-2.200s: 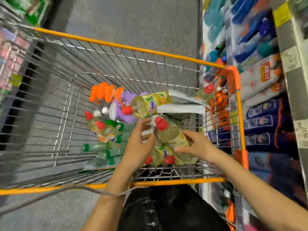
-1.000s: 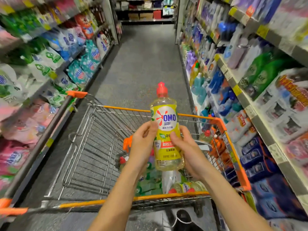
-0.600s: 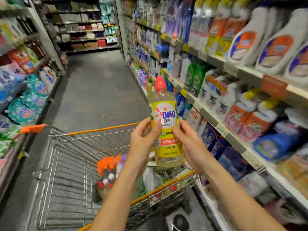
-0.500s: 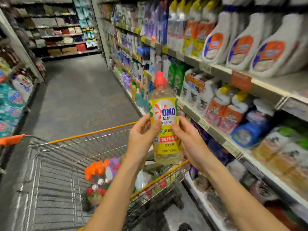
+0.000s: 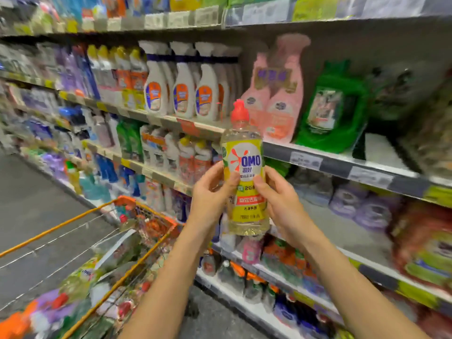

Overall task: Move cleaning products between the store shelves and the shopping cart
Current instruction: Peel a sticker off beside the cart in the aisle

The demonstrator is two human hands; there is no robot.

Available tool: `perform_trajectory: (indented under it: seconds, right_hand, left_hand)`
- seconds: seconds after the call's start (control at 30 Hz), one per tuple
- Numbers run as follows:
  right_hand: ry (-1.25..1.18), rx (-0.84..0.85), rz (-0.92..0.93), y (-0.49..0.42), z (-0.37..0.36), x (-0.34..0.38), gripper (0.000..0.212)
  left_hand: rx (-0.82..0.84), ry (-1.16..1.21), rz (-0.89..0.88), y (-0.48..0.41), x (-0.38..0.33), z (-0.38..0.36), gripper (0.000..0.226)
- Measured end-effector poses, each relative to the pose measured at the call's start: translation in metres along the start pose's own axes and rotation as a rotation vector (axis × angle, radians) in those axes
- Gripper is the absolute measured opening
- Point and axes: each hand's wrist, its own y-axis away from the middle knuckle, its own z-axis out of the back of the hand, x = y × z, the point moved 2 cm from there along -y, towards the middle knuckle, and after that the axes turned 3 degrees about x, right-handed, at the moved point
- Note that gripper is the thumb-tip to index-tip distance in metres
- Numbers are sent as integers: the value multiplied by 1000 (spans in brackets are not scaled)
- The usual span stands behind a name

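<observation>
At eight o'clock, the wire shopping cart with the orange rim (image 5: 146, 257) holds a blurred heap of bottles and pouches (image 5: 97, 289), so much unloading seems left. At centre, the left hand (image 5: 210, 194) curls round the near side of the clear, yellow-labelled OMO bottle with the red cap (image 5: 244, 182), which stands upright in mid-air. The right hand (image 5: 281, 199) grips its other side, thumb on the label. From one to four o'clock run the grey metal store shelves (image 5: 342, 167). This bottle is out of the cart but not yet shelved. Since half a second ago the view has swung right onto the shelves; the two-handed grip is unchanged.
</observation>
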Motion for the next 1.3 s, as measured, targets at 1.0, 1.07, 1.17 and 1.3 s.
perform_trajectory:
  seconds: [1.0, 1.07, 1.17, 1.3]
  right_hand:
    - [280, -712, 192, 199, 385, 172, 37]
    - [274, -710, 203, 184, 405, 177, 33]
    - [265, -715, 218, 162, 431, 180, 31]
    - [255, -742, 214, 138, 464, 179, 26]
  left_hand:
    - [750, 116, -29, 15, 30, -490, 32]
    - [758, 92, -46, -4, 32, -506, 33]
    - [768, 46, -75, -31, 37, -530, 31]
    - [767, -12, -29, -67, 52, -556, 52]
